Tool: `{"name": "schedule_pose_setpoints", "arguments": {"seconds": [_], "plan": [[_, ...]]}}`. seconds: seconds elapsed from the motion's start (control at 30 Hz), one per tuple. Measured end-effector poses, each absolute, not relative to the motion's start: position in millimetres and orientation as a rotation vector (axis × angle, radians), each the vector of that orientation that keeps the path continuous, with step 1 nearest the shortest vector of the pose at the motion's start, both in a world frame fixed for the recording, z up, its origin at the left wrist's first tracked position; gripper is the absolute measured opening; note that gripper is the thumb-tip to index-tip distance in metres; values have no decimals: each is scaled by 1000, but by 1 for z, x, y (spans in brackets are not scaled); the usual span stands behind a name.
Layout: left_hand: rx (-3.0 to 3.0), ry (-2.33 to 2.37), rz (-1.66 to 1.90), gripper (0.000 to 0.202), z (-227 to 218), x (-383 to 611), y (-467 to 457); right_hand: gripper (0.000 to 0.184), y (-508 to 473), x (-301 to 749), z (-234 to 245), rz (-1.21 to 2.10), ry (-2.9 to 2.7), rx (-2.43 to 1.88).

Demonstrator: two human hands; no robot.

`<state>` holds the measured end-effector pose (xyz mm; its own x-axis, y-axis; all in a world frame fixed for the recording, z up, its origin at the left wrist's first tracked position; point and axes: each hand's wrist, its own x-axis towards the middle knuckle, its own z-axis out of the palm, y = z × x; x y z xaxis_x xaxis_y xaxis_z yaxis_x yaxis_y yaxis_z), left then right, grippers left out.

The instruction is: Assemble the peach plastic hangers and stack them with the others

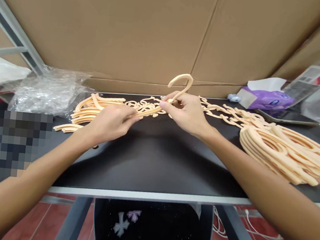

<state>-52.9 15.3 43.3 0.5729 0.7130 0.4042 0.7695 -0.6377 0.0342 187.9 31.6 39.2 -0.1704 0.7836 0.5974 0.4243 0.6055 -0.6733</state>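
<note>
Clock: hours are read from the middle of the view, twelve toward the cardboard wall (129,30).
Left hand (113,121): at nine o'clock, back of the hand upward, fingers curled and thumb tucked close, the tips aimed toward three; pinching the lower end of the hanger's bar (149,112).
Left forearm (50,166): slants in from eight o'clock over the near edge of the table (149,168).
Right hand (189,111): just off centre between two and three o'clock, thumb and forefinger pressed together on the hanger where hook meets bar; thumb pointing toward ten.
Right forearm (245,173): reaches in from four o'clock, the wrist nearly in line with it.
Peach plastic hanger (191,82): held between both hands above the black tabletop; its bar slopes toward eight o'clock, its hook rises toward one and curls over toward eleven.
Loose curved hanger arms (101,105): piled at nine o'clock, just beyond the left hand.
Loose hook pieces (226,109): strewn from eleven to three o'clock, behind the hands.
Stacked hangers (281,154): between three and four o'clock, beyond the right forearm.
</note>
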Motion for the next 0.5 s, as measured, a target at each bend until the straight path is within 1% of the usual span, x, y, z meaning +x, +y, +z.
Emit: {"name": "schedule_pose_setpoints", "arguments": {"seconds": [0.1, 0.23, 0.3, 0.37, 0.5], "plan": [[-2585, -1180, -731, 32, 43, -55, 17, 23, 34, 188, 37, 261, -1735, -954], [-2414, -1211, -855, 30, 46, -58, 17, 29, 36, 193, 38, -130, -1584, -840], [-2335, -1256, -911, 29, 48, -59, 17, 26, 38, 196, 39, -167, -1473, -858], [-2284, -1305, -956, 27, 49, -60, 17, 23, 43, 198, 39, 7, -1370, -924], [-2271, -1384, -982, 26, 52, -61, 15, 38, 62, 205, 35, 722, -1130, -1075]]}}
